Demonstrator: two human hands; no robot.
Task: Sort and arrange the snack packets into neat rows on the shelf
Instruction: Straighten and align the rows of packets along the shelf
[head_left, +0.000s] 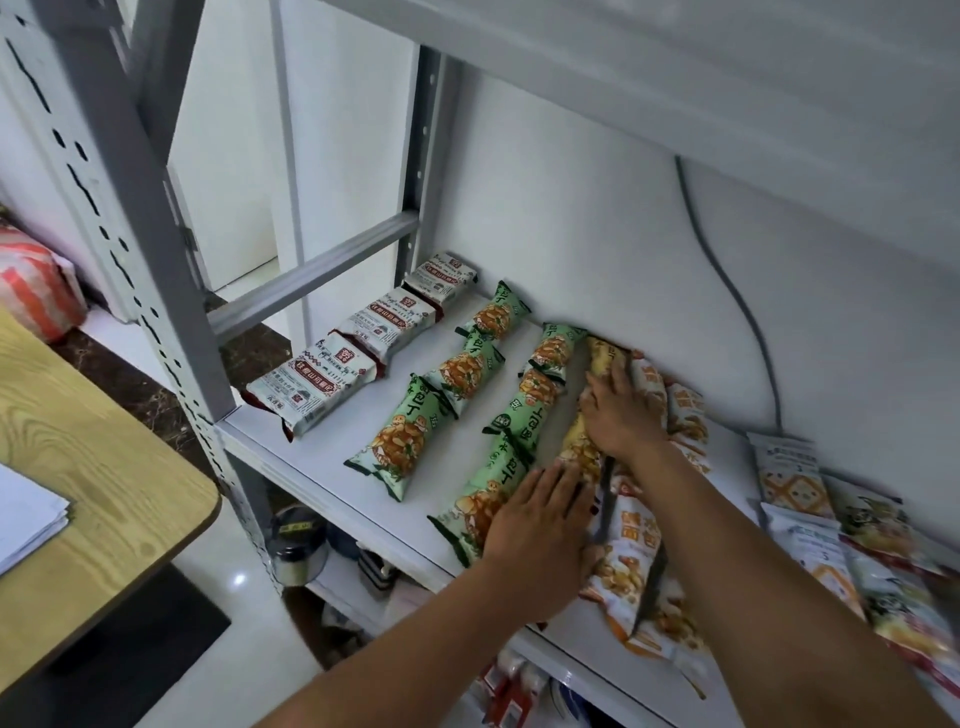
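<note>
Our left grip (540, 519) and right grip (621, 410) press flat and open on the yellow packets (600, 358), mid frame, to straighten their row.

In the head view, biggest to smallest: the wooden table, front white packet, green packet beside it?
1. Wooden table: largest.
2. Front white packet and green packet look alike; can't rank them.

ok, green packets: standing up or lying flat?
Lying flat: green packets face up, end to end in two rows on the shelf.
</note>
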